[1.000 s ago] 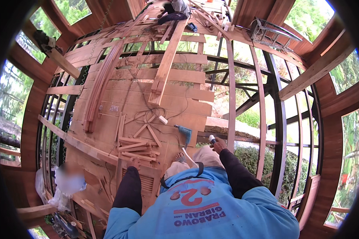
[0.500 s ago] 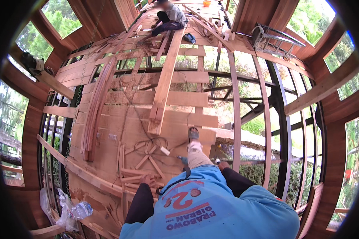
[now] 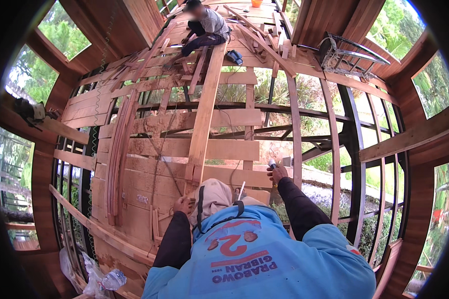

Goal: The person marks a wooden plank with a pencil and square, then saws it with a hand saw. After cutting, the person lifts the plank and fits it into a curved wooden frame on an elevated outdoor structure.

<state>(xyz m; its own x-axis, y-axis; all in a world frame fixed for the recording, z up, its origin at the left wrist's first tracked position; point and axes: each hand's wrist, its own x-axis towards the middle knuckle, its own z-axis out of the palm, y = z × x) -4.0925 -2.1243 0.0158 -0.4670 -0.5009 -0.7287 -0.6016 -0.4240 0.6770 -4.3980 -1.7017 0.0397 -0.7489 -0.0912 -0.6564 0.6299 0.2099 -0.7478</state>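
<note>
Left hand (image 3: 183, 205) resting low; right hand (image 3: 277, 173) raised, fingers closed.

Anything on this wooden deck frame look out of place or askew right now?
Yes. Loose offcuts lie criss-crossed near the seated person, and a long plank lies across the floor boards, bridging open gaps that show greenery below. A plastic bottle lies by the lower left edge. The right hand grips a small tool.

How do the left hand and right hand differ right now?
The left hand lies low on the plank floor, holding nothing visible; the right hand is raised further out, gripping a small tool. Both come from black sleeves.
</note>
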